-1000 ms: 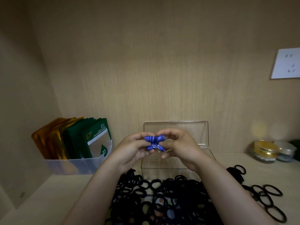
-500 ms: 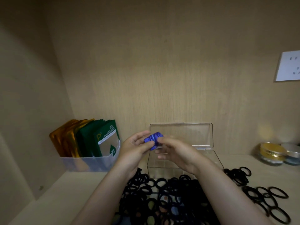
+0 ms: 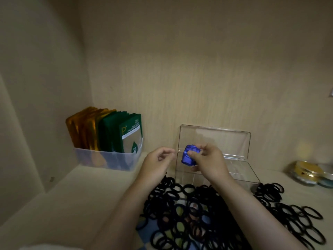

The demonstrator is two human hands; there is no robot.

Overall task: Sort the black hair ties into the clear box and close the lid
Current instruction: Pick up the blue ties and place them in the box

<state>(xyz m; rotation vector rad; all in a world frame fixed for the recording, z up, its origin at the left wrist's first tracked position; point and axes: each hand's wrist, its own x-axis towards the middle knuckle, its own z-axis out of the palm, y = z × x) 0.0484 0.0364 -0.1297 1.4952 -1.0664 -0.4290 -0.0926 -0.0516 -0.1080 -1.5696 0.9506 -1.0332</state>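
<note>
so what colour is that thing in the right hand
Blue: the item in the right hand, head view.

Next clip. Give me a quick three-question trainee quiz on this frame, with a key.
1. True or false: the lid of the clear box is shut.
2. Which hand holds the crumpled blue item?
3. Where do most black hair ties lie? A: inside the clear box. B: on the shelf in front of it. C: in the tub of packets.
Key: 1 false, it stands open. 2 the right hand. 3 B.
</note>
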